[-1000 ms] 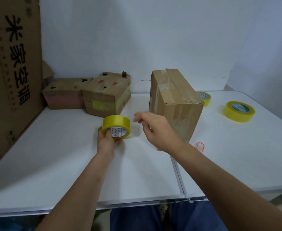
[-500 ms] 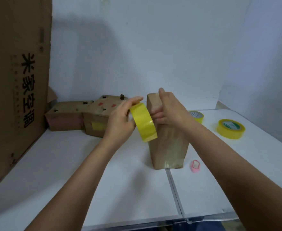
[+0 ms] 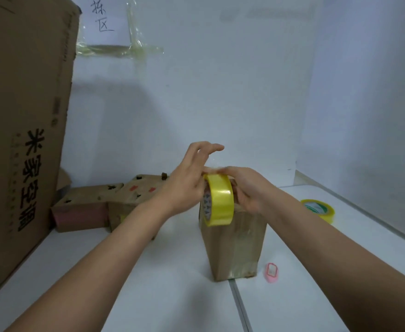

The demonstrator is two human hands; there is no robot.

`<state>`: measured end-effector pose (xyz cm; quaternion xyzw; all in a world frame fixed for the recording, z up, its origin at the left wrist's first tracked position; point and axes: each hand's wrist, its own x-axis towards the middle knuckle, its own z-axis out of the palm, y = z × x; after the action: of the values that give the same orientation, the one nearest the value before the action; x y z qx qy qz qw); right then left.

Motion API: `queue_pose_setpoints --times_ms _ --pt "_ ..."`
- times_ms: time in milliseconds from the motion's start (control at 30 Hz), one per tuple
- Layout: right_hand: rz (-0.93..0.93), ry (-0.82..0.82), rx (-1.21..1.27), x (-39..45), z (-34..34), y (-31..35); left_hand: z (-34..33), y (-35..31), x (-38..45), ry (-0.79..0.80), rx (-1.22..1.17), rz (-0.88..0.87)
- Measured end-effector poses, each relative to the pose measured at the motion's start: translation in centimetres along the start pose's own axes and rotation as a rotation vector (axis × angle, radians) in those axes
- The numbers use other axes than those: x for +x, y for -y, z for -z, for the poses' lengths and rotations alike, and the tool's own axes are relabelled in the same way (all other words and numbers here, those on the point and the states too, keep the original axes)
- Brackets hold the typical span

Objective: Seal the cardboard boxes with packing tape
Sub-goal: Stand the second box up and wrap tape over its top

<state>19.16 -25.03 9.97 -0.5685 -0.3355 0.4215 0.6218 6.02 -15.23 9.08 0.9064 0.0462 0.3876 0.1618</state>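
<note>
1. A cardboard box (image 3: 235,245) is standing upright on the white table (image 3: 149,295), just right of the frame's centre.
2. The left hand (image 3: 184,188) is steadying the yellow tape roll (image 3: 219,200) at the box's top, upper fingers spread loose; its grip on the roll is partly hidden.
3. The right hand (image 3: 247,190) is curling over the roll's top edge, seemingly pinching the tape end.
4. Judging by this, the step is starting a strip; next comes pressing the end down and pulling tape along the seam.

Small pink object (image 3: 271,272), perhaps a cutter, on white table (image 3: 149,295).
</note>
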Motion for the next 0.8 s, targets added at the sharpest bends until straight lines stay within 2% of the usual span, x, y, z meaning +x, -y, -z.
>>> queue_pose_setpoints --times_ms 100,167,233,300,333,500,600,700,800 --pt "0.05 -0.108 -0.077 0.5 0.0 1.5 1.2 -0.8 1.4 0.082 0.36 -0.156" --pt "0.114 -0.144 -0.095 0.9 0.1 2.9 2.2 -0.5 2.4 0.021 0.612 -0.214" --pt "0.153 -0.194 -0.059 1.2 1.0 4.3 3.1 0.8 3.3 -0.171 0.63 -0.092" --pt "0.152 -0.244 -0.046 1.3 2.2 5.3 2.8 3.0 3.8 -0.322 0.477 0.131" --pt "0.138 -0.264 -0.055 1.4 2.7 5.4 1.9 4.1 3.9 -0.294 0.41 0.238" --pt "0.094 -0.297 -0.119 3.1 3.0 4.0 -5.3 9.2 2.5 0.233 0.032 0.525" --pt "0.092 -0.339 -0.233 4.1 2.8 3.8 -7.1 10.8 2.2 0.4 0.105 0.555" --pt "0.133 -0.322 -0.339 4.7 2.9 3.8 -7.8 10.9 1.7 0.461 0.307 0.507" --pt "0.167 -0.303 -0.479 5.0 3.0 3.2 -8.0 9.0 0.8 0.379 0.404 0.404"
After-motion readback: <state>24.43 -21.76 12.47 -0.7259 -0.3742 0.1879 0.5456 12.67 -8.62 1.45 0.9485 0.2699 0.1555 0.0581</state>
